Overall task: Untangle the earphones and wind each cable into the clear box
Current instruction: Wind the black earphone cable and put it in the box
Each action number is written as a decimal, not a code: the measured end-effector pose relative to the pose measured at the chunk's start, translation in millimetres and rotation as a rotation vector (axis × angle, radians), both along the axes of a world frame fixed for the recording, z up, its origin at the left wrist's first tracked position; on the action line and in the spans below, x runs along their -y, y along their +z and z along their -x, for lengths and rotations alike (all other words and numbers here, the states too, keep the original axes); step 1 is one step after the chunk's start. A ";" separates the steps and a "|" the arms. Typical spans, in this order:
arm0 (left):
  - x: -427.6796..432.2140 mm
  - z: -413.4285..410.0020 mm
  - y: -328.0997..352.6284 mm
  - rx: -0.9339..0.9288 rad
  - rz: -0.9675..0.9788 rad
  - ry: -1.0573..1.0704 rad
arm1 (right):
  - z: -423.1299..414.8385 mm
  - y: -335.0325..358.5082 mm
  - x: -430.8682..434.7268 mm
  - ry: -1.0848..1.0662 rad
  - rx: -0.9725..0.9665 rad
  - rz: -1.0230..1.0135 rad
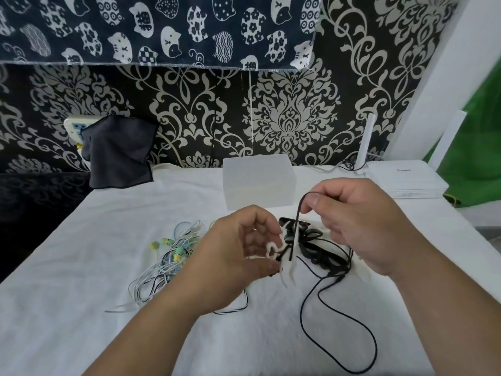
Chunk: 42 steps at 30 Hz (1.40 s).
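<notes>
**Left hand (244, 251) and right hand (357, 229) are both holding cables**

Right hand is pinching a thin black cable (298, 213) between its thumb and fingers and is lifting it straight up. Left hand is curling its fingers and thumb round a white cable (276, 246). Both cables are running into a black tangle (322, 253) lying on the white cloth (108, 335) between the hands. One long black loop (374, 348) is trailing toward the near edge. More earphones (168, 256) with green and yellow buds are lying in a pile just left of the left hand. Behind the hands the clear box (259, 183) is sitting on the cloth, apart from both piles.
</notes>
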<state>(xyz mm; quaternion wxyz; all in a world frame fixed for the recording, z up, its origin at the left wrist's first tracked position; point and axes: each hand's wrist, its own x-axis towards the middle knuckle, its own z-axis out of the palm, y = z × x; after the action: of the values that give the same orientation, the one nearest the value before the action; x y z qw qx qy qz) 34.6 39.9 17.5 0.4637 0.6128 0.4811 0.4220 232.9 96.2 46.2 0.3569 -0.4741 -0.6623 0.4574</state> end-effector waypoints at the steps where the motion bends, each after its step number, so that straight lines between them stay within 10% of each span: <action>1: 0.7 -1.2 1.1 0.043 0.015 -0.030 | 1.5 -1.4 -0.3 -0.025 0.029 -0.022; 7: -0.2 -1.0 2.2 0.342 0.003 -0.022 | 4.3 -12.7 -3.3 -0.111 0.165 0.073; 13: -6.5 5.8 -2.3 0.454 -0.061 0.176 | 17.5 -18.4 11.8 0.348 0.415 0.247; 29: 0.1 -2.8 -3.0 -0.359 -0.220 0.242 | 8.7 7.5 12.4 0.290 0.046 0.132; 36: 0.5 -2.3 0.6 -0.122 -0.042 0.053 | 8.9 0.3 6.3 -0.003 0.242 -0.199; 42: -0.2 0.5 2.7 0.376 -0.004 0.025 | 10.1 -14.1 1.9 0.021 0.231 0.110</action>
<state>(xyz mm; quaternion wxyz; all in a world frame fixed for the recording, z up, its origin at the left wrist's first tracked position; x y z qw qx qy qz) 34.2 40.2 20.2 0.5391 0.5180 0.3927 0.5356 222.9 94.4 32.1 0.2470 -0.5356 -0.6776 0.4393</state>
